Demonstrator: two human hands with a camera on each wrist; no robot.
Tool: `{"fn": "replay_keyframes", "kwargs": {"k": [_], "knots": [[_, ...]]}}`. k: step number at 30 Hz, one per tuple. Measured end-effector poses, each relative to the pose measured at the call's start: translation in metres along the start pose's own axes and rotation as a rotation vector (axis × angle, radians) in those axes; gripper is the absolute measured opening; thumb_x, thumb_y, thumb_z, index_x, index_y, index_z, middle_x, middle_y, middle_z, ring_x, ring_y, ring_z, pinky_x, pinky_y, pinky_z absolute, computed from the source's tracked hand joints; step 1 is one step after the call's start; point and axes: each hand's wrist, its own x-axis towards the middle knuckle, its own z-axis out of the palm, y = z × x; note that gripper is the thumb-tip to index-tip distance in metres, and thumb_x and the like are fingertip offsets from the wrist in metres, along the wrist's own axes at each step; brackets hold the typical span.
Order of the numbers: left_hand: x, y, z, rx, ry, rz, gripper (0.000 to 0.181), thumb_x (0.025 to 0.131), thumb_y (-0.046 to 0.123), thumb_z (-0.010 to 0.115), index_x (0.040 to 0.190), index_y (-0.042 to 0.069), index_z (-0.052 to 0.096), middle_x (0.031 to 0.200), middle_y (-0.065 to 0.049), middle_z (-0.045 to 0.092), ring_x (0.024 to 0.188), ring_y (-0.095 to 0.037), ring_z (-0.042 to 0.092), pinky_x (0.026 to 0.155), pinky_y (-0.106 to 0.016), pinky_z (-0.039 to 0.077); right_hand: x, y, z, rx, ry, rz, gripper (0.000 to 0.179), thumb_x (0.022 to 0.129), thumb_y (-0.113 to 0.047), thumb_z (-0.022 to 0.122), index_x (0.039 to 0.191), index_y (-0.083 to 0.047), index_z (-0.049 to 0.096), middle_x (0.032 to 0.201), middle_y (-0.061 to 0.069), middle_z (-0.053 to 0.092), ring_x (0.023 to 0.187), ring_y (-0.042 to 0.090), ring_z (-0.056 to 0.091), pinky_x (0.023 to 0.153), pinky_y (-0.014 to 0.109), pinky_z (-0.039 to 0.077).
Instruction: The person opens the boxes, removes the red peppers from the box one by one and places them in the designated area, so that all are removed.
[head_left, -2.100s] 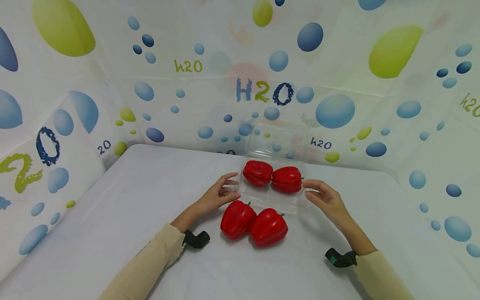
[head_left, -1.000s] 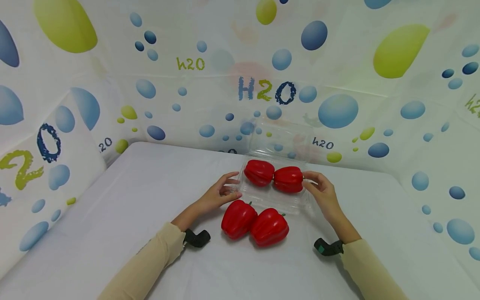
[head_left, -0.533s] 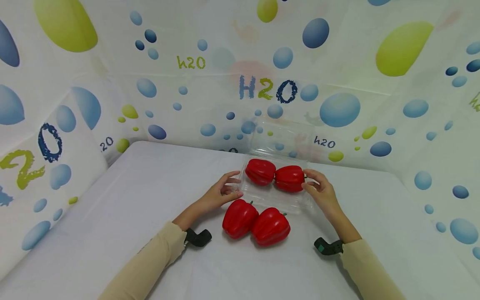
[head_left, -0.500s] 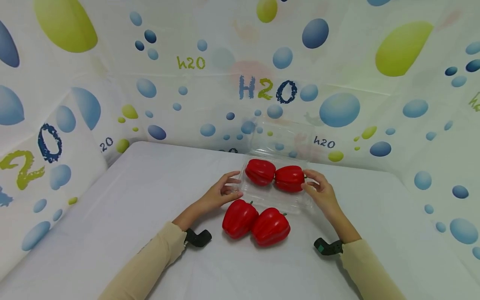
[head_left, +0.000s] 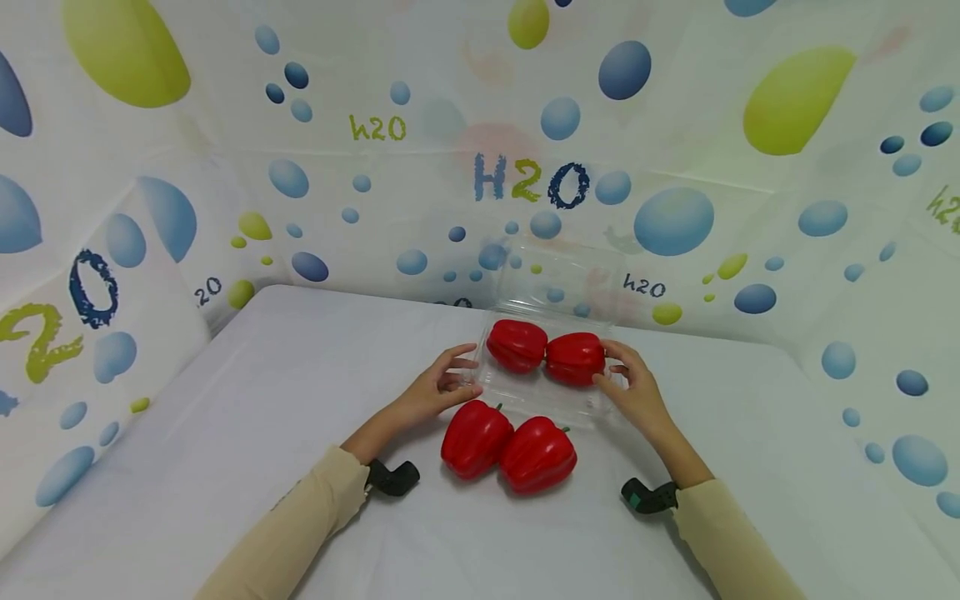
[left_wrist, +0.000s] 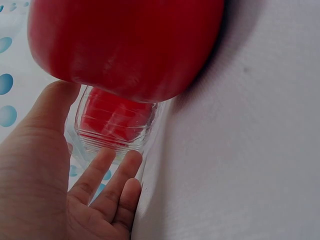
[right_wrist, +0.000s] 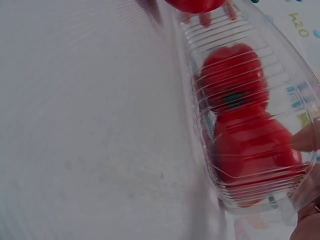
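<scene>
"One table (head_left: 330,367), one box (head_left: 540,400) near its far edge, lid (head_left: 558,279) raised behind. What has just changed?"

"Box: no shift that I can detect. Peppers: likewise. The change is the right hand (head_left: 637,392). Two seconds ago I had it just off the box's right side; it now reaches in to the right inner pepper (head_left: 575,359)."

"Meaning for the work?"

"In my judgement it has passed from approach to contact, with nothing lifted. The right inner pepper and the left inner pepper (head_left: 517,346) lie in the box, end to end. The left front pepper (head_left: 477,442) and right front pepper (head_left: 538,455) sit on the table before it, side by side and touching."

"Condition of the hands?"

"Left hand (head_left: 431,392): unmoved, fingers spread and holding nothing, tips at the box's left wall, thumb just beside the left front pepper. Pressure on the wall: not verifiable. Right hand: partly open, thumb and fingers bent about the right end of its pepper."

"Pinching it?"

"On my right wrist feed, one fingertip appears to meet the pepper. Whether the hand grips it, I cannot tell."
</scene>
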Motion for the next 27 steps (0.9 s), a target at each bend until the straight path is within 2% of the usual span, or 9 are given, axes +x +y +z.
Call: {"fn": "replay_keyframes", "kwargs": {"k": [9, 11, 13, 16, 18, 23, 27], "knots": [[0.001, 0.0, 0.0, -0.009, 0.002, -0.009, 0.071, 0.092, 0.022, 0.068, 0.151, 0.024, 0.028, 0.144, -0.014, 0.047, 0.12, -0.031, 0.056, 0.1, -0.044, 0.048, -0.001, -0.005, 0.0, -0.037, 0.027, -0.042, 0.047, 0.09, 0.007, 0.061, 0.134, 0.013, 0.046, 0.135, 0.032, 0.046, 0.12, 0.044, 0.046, 0.091, 0.009, 0.039], [0.001, -0.001, 0.0, -0.01, -0.001, -0.01, 0.071, 0.092, 0.021, 0.068, 0.151, 0.024, 0.028, 0.144, -0.014, 0.047, 0.12, -0.031, 0.056, 0.1, -0.044, 0.048, -0.002, -0.004, 0.001, -0.039, 0.03, -0.049, 0.047, 0.089, 0.007, 0.061, 0.134, 0.013, 0.046, 0.133, 0.031, 0.047, 0.119, 0.044, 0.046, 0.093, 0.015, 0.042], [0.001, -0.001, 0.001, -0.011, -0.002, -0.008, 0.071, 0.092, 0.02, 0.068, 0.151, 0.024, 0.028, 0.144, -0.015, 0.047, 0.12, -0.031, 0.056, 0.1, -0.044, 0.048, 0.0, 0.007, 0.003, -0.039, 0.031, -0.055, 0.047, 0.089, 0.005, 0.062, 0.134, 0.011, 0.048, 0.133, 0.029, 0.047, 0.118, 0.042, 0.046, 0.097, 0.028, 0.045], [0.001, -0.001, 0.001, -0.013, -0.003, -0.007, 0.071, 0.092, 0.02, 0.068, 0.151, 0.023, 0.028, 0.144, -0.015, 0.047, 0.12, -0.032, 0.056, 0.1, -0.044, 0.048, 0.002, 0.023, 0.005, -0.045, 0.023, -0.054, 0.045, 0.09, 0.002, 0.064, 0.133, 0.008, 0.051, 0.133, 0.026, 0.047, 0.119, 0.038, 0.046, 0.099, 0.047, 0.045], [0.001, -0.001, 0.001, -0.014, -0.005, -0.01, 0.071, 0.092, 0.021, 0.068, 0.151, 0.023, 0.028, 0.144, -0.015, 0.047, 0.121, -0.032, 0.055, 0.099, -0.043, 0.049, 0.004, 0.033, 0.006, -0.042, 0.012, -0.042, 0.046, 0.089, -0.002, 0.067, 0.133, 0.003, 0.053, 0.134, 0.022, 0.047, 0.121, 0.035, 0.045, 0.1, 0.054, 0.043], [0.001, -0.001, 0.001, -0.016, -0.008, -0.004, 0.071, 0.093, 0.02, 0.068, 0.151, 0.023, 0.028, 0.144, -0.016, 0.047, 0.12, -0.032, 0.056, 0.099, -0.043, 0.049, 0.006, 0.038, 0.005, -0.039, -0.031, -0.039, 0.049, 0.086, -0.01, 0.072, 0.132, -0.004, 0.054, 0.135, 0.018, 0.046, 0.124, 0.034, 0.042, 0.101, 0.058, 0.041], [0.001, -0.001, 0.0, -0.019, -0.009, 0.005, 0.071, 0.093, 0.019, 0.067, 0.151, 0.022, 0.028, 0.144, -0.017, 0.047, 0.12, -0.032, 0.056, 0.099, -0.044, 0.048, 0.006, 0.034, 0.005, -0.085, -0.059, -0.045, 0.051, 0.084, -0.011, 0.074, 0.131, -0.005, 0.053, 0.142, 0.02, 0.043, 0.127, 0.037, 0.04, 0.1, 0.059, 0.041]]}}
